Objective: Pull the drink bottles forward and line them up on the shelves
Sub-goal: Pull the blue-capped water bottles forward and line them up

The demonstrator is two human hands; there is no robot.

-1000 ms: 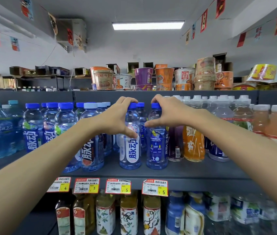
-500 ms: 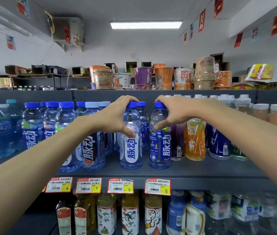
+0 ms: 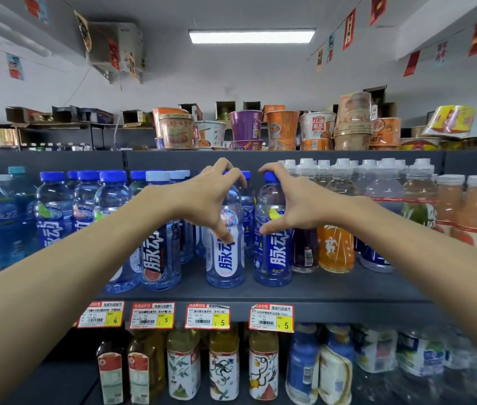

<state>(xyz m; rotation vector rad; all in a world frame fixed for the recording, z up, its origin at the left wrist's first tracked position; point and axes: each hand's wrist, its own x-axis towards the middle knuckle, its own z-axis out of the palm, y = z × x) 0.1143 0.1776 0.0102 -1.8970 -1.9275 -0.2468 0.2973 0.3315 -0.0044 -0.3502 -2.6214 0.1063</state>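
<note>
On a shop's dark shelf (image 3: 333, 290), the left hand (image 3: 202, 200) and right hand (image 3: 295, 206) each clasp a blue-capped bottle's shoulder (image 3: 225, 258) (image 3: 274, 258), apparently to square them at the front edge.

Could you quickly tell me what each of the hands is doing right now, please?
Left hand: closed on the white-labelled bottle, thumb on its label.
Right hand: closed on the blue-labelled bottle, fingers over its cap.
</note>
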